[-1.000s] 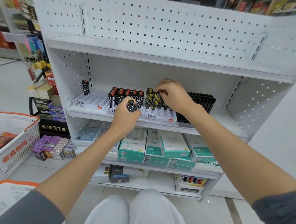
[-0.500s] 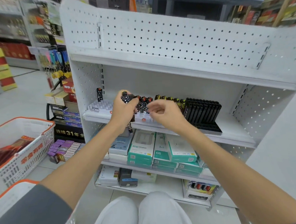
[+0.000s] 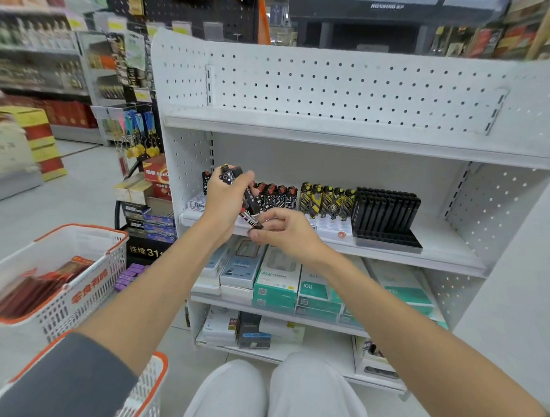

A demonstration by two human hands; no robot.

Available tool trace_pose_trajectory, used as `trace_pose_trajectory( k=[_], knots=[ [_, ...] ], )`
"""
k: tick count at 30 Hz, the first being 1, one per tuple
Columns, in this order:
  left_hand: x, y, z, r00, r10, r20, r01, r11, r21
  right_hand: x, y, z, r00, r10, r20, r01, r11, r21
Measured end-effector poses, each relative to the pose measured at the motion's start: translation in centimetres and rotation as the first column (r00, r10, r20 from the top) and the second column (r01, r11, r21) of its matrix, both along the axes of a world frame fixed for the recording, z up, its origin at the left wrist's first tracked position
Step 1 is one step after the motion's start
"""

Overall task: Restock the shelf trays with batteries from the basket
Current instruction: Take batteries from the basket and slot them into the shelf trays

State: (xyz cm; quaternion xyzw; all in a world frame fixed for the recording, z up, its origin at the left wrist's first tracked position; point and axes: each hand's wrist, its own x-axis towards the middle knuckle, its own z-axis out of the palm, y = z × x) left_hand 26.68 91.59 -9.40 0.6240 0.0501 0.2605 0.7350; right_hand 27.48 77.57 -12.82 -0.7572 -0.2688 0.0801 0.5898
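Note:
My left hand (image 3: 223, 200) is closed around a bunch of slim black-and-white patterned batteries (image 3: 231, 175), raised in front of the middle shelf. My right hand (image 3: 284, 228) pinches the lower end of one battery (image 3: 250, 218) sticking down out of that bunch. Behind them white trays (image 3: 331, 229) on the shelf hold a row of black-white-red batteries (image 3: 277, 195) and a row of yellow-black ones (image 3: 326, 198). One lone patterned battery (image 3: 205, 182) stands at the far left. A black rack of dark batteries (image 3: 386, 208) sits at the right. The white-and-orange basket (image 3: 56, 286) stands on the floor at left.
A second basket (image 3: 146, 387) lies under my left arm. Boxed goods (image 3: 276, 282) fill the lower shelves. My knees (image 3: 269, 399) are close to the bottom shelf. Purple packs (image 3: 129, 275) and stacked cartons (image 3: 153, 212) sit on the floor left of the shelf unit.
My right hand left the yellow-black row and came down left to the bunch in my left hand, taking one battery by its end. My left hand lifted; the view pulled back and up.

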Motion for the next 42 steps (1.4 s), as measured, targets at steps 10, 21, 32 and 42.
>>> trace_pose_trajectory(
  k=[10, 21, 32, 42],
  knots=[
    [0.2, -0.2, -2.0, 0.997, -0.063, -0.055, 0.073, 0.977, 0.202, 2.2, -4.6, -0.1, 0.981, -0.074, 0.177, 0.116, 0.963, -0.243],
    [1.2, -1.7, -4.1, 0.914, -0.342, -0.219, 0.366, 0.928, 0.077, 4.9, -8.0, 3.1, 0.976, -0.183, 0.118, 0.184, 0.983, 0.006],
    [2.4, 1.3, -5.3, 0.927, -0.238, -0.291, 0.293, 0.942, 0.161, 6.7, -6.1, 3.7, 0.934, -0.224, 0.279, 0.266, 0.957, -0.120],
    [1.6, 5.2, -6.0, 0.922, -0.299, -0.246, 0.301, 0.953, -0.032, 8.2, -0.4, 4.4, 0.774, -0.029, 0.632, 0.395, 0.803, -0.447]
  ],
)
